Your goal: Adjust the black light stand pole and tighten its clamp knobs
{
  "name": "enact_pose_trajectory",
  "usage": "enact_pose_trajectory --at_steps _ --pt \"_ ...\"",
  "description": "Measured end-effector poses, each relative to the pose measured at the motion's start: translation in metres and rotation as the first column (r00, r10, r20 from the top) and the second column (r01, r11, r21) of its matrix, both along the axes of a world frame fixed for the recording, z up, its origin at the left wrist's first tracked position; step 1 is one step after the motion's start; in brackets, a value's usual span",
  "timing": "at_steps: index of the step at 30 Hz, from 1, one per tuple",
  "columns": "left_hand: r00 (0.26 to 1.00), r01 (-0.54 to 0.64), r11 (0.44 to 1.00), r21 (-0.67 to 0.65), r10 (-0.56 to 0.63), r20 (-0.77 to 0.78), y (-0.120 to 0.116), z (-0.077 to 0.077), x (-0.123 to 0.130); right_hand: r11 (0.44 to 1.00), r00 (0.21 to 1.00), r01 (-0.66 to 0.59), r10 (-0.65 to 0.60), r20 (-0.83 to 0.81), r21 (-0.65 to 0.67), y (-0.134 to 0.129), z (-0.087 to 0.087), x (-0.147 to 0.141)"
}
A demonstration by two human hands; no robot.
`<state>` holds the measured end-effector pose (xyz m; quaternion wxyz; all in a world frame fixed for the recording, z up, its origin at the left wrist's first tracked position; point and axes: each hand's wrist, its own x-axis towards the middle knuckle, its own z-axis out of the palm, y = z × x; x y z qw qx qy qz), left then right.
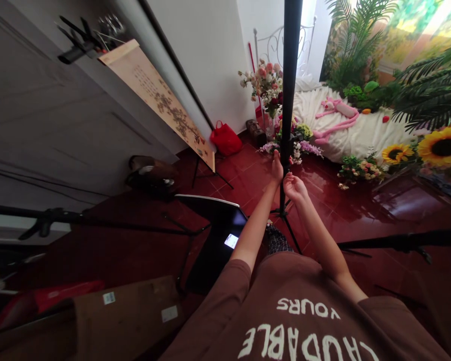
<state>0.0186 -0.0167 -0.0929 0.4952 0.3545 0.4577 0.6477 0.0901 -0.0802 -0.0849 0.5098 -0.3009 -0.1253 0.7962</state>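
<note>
Head view: black pole (287, 100) upright, running from the top edge down to tripod legs (282, 214) on the red tiled floor (244, 173); both hands are at its lower part. Left hand (277, 168) is on the pole's left side, thumb up, wrapped around it, fingertips (290, 160) showing past the right edge, so closed on the pole. Right hand (295, 188) is on the right side, just below the left one, palm side up, fingers (288, 180) curled loosely next to the pole; cannot tell if they grip anything. Black chair (206, 250) left of the forearms, with a lit phone (231, 241) on its seat. Hanging scroll (158, 103) slants at upper left, clamps (83, 46) near its top end; red bag (226, 138) on the floor beside its lower end, near the wall (210, 60). Vase flowers (265, 82) stand just behind the pole, more flowers (308, 146) lower down. White-covered bed (379, 135) at right holds a pink plush toy (338, 116), lying with limbs spread. Sunflowers (445, 145) in front of it at far right, palm leaves (428, 75) above. Cardboard box (124, 316) at lower left, dim, with two white labels (169, 314). Dark items (152, 175) on the floor left of the scroll, too unclear to name. Brown shirt (285, 281) with white lettering fills the bottom.
</note>
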Motion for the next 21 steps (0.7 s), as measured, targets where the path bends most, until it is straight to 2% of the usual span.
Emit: enact_pose_trajectory --at_steps 3,5,7,9,12,14,16,18,21 --pt "1.000 0.025 1.000 0.009 -0.024 -0.013 0.002 -0.004 -0.003 0.965 0.960 -0.116 0.049 0.275 0.235 -0.018 -0.003 0.015" --pt "0.999 0.029 0.999 0.026 -0.027 -0.042 0.001 -0.009 -0.003 0.936 0.926 -0.191 0.071 0.371 0.296 -0.035 -0.005 0.033" --pt "0.996 0.003 0.999 0.050 0.001 -0.087 -0.005 -0.018 -0.002 0.952 0.928 -0.183 0.085 0.362 0.245 -0.055 -0.011 0.057" --pt "0.988 -0.046 0.997 0.070 0.055 -0.142 -0.018 -0.032 0.000 0.986 0.959 -0.105 0.067 0.276 0.126 -0.075 -0.023 0.085" --pt "0.962 -0.118 0.992 0.050 0.127 -0.242 -0.052 -0.066 0.006 0.999 0.992 0.005 -0.001 0.124 -0.034 -0.109 -0.048 0.133" --pt "0.944 -0.132 0.991 -0.011 0.123 -0.307 -0.078 -0.092 0.013 0.993 0.996 0.074 -0.068 0.061 -0.094 -0.134 -0.067 0.166" --pt "0.945 -0.081 0.990 -0.113 0.040 -0.326 -0.103 -0.118 0.027 0.977 0.984 0.179 -0.175 0.043 -0.113 -0.162 -0.084 0.195" --pt "0.941 0.019 0.982 -0.188 -0.082 -0.329 -0.126 -0.139 0.046 0.957 0.964 0.265 -0.260 0.052 -0.120 -0.186 -0.095 0.218" --pt "0.895 0.244 0.939 -0.241 -0.314 -0.317 -0.153 -0.154 0.086 0.934 0.935 0.348 -0.339 0.104 -0.083 -0.210 -0.100 0.239"
